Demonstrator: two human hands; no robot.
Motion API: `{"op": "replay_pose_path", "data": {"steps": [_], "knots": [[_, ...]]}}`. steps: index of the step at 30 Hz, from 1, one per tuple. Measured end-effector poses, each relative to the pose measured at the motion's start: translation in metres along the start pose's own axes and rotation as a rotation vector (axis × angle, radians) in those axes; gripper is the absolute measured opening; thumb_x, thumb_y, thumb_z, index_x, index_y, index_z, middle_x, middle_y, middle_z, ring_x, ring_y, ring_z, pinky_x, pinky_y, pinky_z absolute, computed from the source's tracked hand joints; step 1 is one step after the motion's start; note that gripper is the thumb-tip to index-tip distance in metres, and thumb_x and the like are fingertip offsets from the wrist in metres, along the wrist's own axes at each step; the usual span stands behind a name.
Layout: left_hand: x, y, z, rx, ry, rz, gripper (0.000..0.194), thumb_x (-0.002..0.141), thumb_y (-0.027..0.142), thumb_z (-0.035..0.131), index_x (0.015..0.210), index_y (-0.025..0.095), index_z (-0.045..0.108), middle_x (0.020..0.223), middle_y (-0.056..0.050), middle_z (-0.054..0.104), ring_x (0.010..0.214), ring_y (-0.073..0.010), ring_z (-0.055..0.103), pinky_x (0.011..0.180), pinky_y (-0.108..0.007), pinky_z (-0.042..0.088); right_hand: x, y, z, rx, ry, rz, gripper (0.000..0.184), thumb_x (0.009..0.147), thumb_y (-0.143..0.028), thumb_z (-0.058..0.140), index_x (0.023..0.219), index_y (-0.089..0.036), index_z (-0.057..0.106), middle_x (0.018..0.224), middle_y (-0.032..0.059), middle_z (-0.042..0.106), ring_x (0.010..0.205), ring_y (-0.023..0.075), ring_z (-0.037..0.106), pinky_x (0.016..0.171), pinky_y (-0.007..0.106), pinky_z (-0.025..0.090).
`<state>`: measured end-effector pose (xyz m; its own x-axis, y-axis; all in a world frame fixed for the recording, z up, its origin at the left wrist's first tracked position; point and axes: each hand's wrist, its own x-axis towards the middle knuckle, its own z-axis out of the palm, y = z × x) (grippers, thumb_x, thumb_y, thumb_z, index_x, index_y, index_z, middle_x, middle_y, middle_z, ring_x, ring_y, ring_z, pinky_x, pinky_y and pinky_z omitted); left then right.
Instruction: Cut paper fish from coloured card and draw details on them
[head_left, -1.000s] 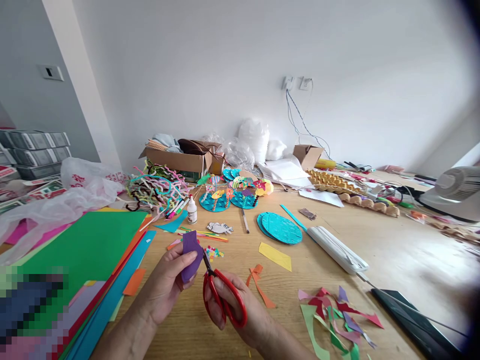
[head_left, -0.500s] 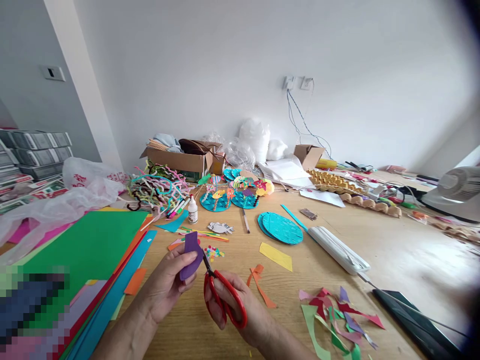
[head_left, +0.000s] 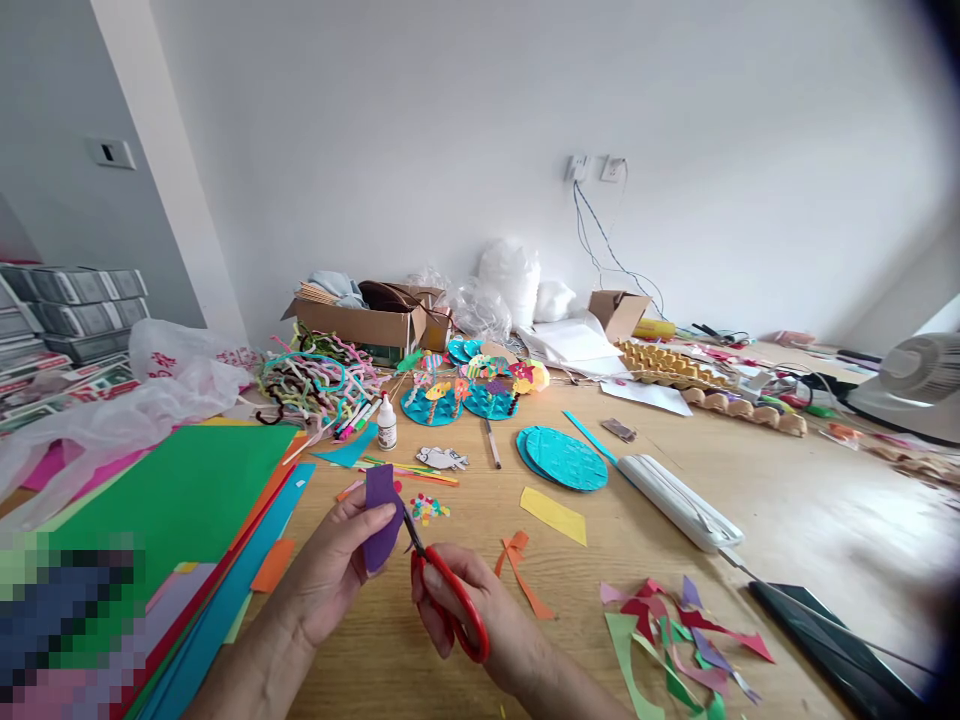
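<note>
Between the thumb and fingers of my left hand [head_left: 337, 555] is a piece of purple paper [head_left: 382, 545], held upright above the table. My right hand [head_left: 480, 600] grips red-handled scissors [head_left: 466, 612], fingers through the loops. Their dark blades point up and left, at the right edge of the purple paper. Just beyond the hands lie small coloured paper dots [head_left: 430, 508] and a white fish cutout [head_left: 442, 458]. A piece of yellow paper [head_left: 553, 515] and orange paper scraps [head_left: 523, 580] rest to the right.
Coloured paper sheets [head_left: 180, 480] are stacked at left. Behind stand a glue bottle [head_left: 386, 425], pipe cleaners [head_left: 319, 380] and decorated blue discs [head_left: 431, 405]. Plain blue discs [head_left: 566, 460], a white power strip [head_left: 679, 502] and paper scraps [head_left: 675, 640] lie to the right.
The scissors have turned slightly in my right hand and their handle loops look closer together. The purple paper has tilted a little in my left hand.
</note>
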<state>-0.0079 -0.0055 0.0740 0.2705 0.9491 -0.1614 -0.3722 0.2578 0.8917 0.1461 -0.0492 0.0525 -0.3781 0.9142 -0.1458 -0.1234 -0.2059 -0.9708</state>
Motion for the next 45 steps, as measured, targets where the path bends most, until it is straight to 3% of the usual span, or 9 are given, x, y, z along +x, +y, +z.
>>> {"op": "replay_pose_path", "data": {"steps": [7, 28, 45], "knots": [[-0.0008, 0.0017, 0.0007, 0.011, 0.031, 0.024, 0.031, 0.057, 0.034, 0.081, 0.075, 0.017, 0.062, 0.056, 0.004, 0.057, 0.049, -0.0069, 0.045, 0.042, -0.016, 0.033, -0.0012, -0.008, 0.0027, -0.127, 0.067, 0.072, 0.037, 0.072, -0.052, 0.056, 0.063, -0.017, 0.049, 0.043, -0.0056, 0.046, 0.036, 0.0063, 0.039, 0.037, 0.019, 0.026], [0.001, 0.0001, 0.0008, 0.022, 0.006, 0.048, 0.025, 0.062, 0.033, 0.078, 0.073, 0.017, 0.062, 0.054, 0.004, 0.056, 0.049, -0.0078, 0.044, 0.043, -0.017, 0.031, -0.0014, -0.0073, 0.0025, -0.174, 0.076, 0.077, 0.027, 0.075, -0.042, 0.052, 0.065, -0.017, 0.049, 0.044, -0.0056, 0.046, 0.038, 0.0067, 0.039, 0.037, 0.018, 0.027], [-0.0023, -0.0004, 0.0056, 0.097, 0.043, 0.102, 0.03, 0.061, 0.032, 0.077, 0.086, 0.019, 0.067, 0.067, 0.002, 0.063, 0.06, -0.0113, 0.05, 0.058, -0.021, 0.041, 0.0014, -0.0005, -0.001, -0.089, 0.041, 0.037, 0.038, 0.077, -0.053, 0.054, 0.065, -0.017, 0.049, 0.043, -0.0061, 0.045, 0.037, 0.0062, 0.039, 0.039, 0.019, 0.027]]}}
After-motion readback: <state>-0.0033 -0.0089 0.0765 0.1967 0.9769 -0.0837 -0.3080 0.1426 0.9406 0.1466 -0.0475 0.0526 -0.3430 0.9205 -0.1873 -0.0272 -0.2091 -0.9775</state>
